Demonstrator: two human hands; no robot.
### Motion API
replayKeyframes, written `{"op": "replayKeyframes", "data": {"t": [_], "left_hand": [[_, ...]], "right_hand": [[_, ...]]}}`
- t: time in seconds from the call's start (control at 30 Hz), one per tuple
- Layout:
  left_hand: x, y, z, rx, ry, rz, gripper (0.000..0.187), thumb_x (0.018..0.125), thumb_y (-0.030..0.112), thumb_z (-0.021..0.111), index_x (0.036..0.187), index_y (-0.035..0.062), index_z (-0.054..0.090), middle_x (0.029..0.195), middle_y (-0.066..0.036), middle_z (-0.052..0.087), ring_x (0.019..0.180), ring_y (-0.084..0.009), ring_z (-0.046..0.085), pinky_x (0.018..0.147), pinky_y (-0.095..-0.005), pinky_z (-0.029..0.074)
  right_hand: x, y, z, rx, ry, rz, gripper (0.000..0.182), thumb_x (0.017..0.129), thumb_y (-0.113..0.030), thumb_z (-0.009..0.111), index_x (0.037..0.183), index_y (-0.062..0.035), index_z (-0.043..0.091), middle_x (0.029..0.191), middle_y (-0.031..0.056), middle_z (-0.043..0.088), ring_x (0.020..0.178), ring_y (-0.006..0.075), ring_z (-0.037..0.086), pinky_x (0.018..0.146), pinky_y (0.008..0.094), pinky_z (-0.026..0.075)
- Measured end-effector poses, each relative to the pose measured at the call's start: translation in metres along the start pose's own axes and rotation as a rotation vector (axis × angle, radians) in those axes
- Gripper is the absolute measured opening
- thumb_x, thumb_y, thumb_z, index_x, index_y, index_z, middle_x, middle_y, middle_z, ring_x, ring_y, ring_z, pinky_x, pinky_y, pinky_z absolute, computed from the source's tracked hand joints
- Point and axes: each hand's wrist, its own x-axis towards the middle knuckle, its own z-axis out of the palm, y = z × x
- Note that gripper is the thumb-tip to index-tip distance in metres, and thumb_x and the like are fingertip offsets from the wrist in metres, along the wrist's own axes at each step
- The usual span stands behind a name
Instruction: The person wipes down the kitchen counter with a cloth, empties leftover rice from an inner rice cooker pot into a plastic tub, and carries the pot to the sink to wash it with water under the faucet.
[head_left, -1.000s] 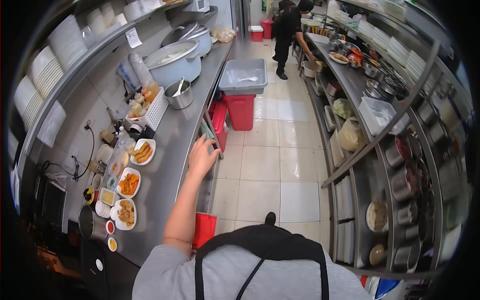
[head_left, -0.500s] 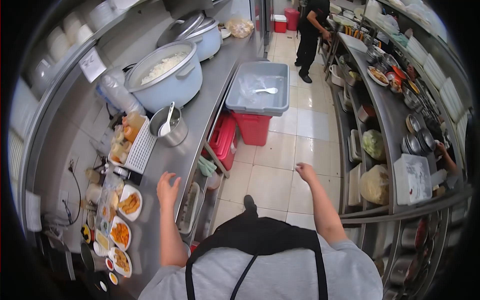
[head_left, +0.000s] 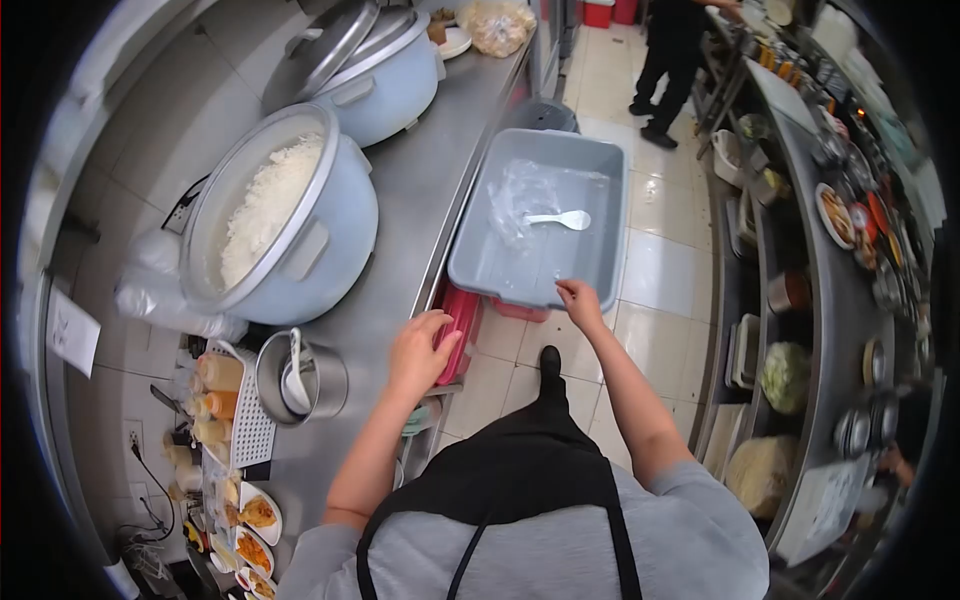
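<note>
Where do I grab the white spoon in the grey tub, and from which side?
Probably by the slim handle of the white spoon, coming down from above on the counter side. The spoon lies in the grey tub, whose walls stand around it. Its handle points toward the counter, its wide end away, and clear plastic lies close by.

Tub point(head_left: 475, 262): plain blue-grey
Spoon point(head_left: 572, 220) in the tub: white
Plastic film point(head_left: 522, 190) in the tub: clear, colourless
Container point(head_left: 462, 338) left of the tub: red
Near pot point(head_left: 338, 245), left: pale blue, grey around the top
Rice point(head_left: 272, 200): white
Far pot point(head_left: 402, 92), left: pale blue
Counter point(head_left: 420, 190), left: silver-grey
Basket point(head_left: 256, 437), left: white, patterned with rows of small holes
Bottles point(head_left: 220, 405) in the basket: orange and pale yellow
Apron point(head_left: 500, 478): black
Shirt point(head_left: 560, 548): plain grey
Floor tiles point(head_left: 662, 268): cream to white, a grid pattern
Cabbage point(head_left: 785, 378), right: pale green
</note>
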Motion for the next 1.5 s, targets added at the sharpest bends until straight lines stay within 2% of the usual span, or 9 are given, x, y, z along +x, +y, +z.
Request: {"op": "replayKeyframes", "data": {"t": [0.3, 0.43, 0.83, 0.9, 0.97, 1.03, 1.1, 1.2, 1.5], "left_hand": [[0.113, -0.041, 0.131, -0.226, -0.194, -0.401, 0.017, 0.073, 0.016, 0.06, 0.081, 0.0018, 0.061, 0.081, -0.014, 0.06, 0.08, -0.0299, 0.057, 0.071, -0.0359, 0.044], [0.165, -0.063, 0.188, -0.011, -0.064, -0.255, 0.026, 0.072, 0.015, 0.061, 0.093, 0.0012, 0.058, 0.092, -0.015, 0.059, 0.087, -0.0302, 0.056, 0.075, -0.0367, 0.044], [0.309, -0.046, 0.19, 0.013, 0.238, -0.256, 0.005, 0.071, 0.001, 0.053, 0.075, 0.0013, 0.056, 0.08, -0.014, 0.055, 0.072, -0.034, 0.054, 0.063, -0.0406, 0.043], [0.303, -0.03, 0.193, -0.113, 0.182, -0.09, 0.004, 0.069, 0.0, 0.054, 0.072, -0.0004, 0.057, 0.075, -0.015, 0.054, 0.069, -0.0337, 0.054, 0.061, -0.0389, 0.043], [0.288, -0.001, 0.193, -0.133, 0.124, -0.026, 0.004, 0.071, 0.001, 0.054, 0.074, -0.0006, 0.056, 0.073, -0.015, 0.052, 0.069, -0.0333, 0.053, 0.06, -0.0386, 0.042], [0.268, 0.024, 0.189, -0.179, 0.079, -0.019, 0.004, 0.072, 0.002, 0.054, 0.075, -0.0007, 0.053, 0.072, -0.014, 0.05, 0.069, -0.0331, 0.051, 0.06, -0.039, 0.041], [0.253, 0.034, 0.187, -0.202, 0.085, -0.042, 0.004, 0.073, 0.002, 0.053, 0.076, -0.0005, 0.052, 0.072, -0.014, 0.05, 0.069, -0.0333, 0.051, 0.06, -0.0392, 0.041], [0.247, 0.04, 0.181, -0.232, 0.085, -0.058, 0.005, 0.074, 0.003, 0.053, 0.074, -0.0005, 0.049, 0.072, -0.015, 0.049, 0.068, -0.0337, 0.05, 0.06, -0.0396, 0.04], [0.241, 0.054, 0.183, -0.412, 0.035, -0.022, 0.006, 0.074, 0.002, 0.051, 0.079, -0.001, 0.052, 0.076, -0.015, 0.053, 0.073, -0.0342, 0.052, 0.064, -0.0373, 0.042]], "right_hand": [[0.179, 0.082, 0.099, -0.493, -0.105, -0.124, 0.032, 0.068, -0.005, 0.06, 0.097, -0.0093, 0.046, 0.088, 0.0148, 0.054, 0.087, 0.0313, 0.051, 0.07, 0.0395, 0.043], [0.224, 0.103, 0.132, -0.253, -0.223, -0.148, 0.03, 0.069, -0.004, 0.058, 0.095, -0.0095, 0.046, 0.078, 0.0133, 0.053, 0.077, 0.0312, 0.053, 0.064, 0.0393, 0.043], [0.224, -0.017, -0.011, -0.073, -0.07, -0.211, 0.014, 0.075, -0.006, 0.057, 0.088, -0.007, 0.06, 0.066, 0.0082, 0.045, 0.06, 0.022, 0.046, 0.054, 0.0312, 0.039], [0.208, -0.005, 0.005, 0.055, -0.133, -0.162, 0.019, 0.078, -0.012, 0.058, 0.096, -0.0102, 0.061, 0.062, 0.0034, 0.042, 0.056, 0.0151, 0.043, 0.052, 0.0267, 0.037], [0.205, -0.001, 0.015, 0.543, -0.565, 0.414, 0.015, 0.081, -0.019, 0.056, 0.09, -0.0081, 0.063, 0.061, -0.0016, 0.042, 0.055, 0.0105, 0.043, 0.051, 0.0234, 0.036], [0.216, 0.025, 0.027, 0.674, -0.723, 0.226, 0.021, 0.082, -0.024, 0.055, 0.095, -0.0075, 0.059, 0.067, -0.0035, 0.047, 0.059, 0.0084, 0.045, 0.053, 0.0198, 0.037], [0.223, 0.006, 0.03, 1.473, -0.33, 0.788, 0.026, 0.083, -0.032, 0.052, 0.085, -0.0058, 0.049, 0.08, 0.0028, 0.051, 0.074, 0.0156, 0.05, 0.062, 0.0311, 0.04], [0.231, -0.015, 0.025, 1.581, -0.299, 1.032, 0.048, 0.08, -0.045, 0.05, 0.107, -0.0046, 0.043, 0.104, 0.0092, 0.05, 0.093, 0.0218, 0.047, 0.079, 0.0356, 0.039], [0.256, -0.027, 0.008, 2.07, -0.313, 0.68, 0.085, 0.064, -0.076, 0.037, 0.124, -0.0161, 0.036, 0.13, 0.0056, 0.035, 0.117, 0.0336, 0.032, 0.09, 0.0601, 0.024]]}}
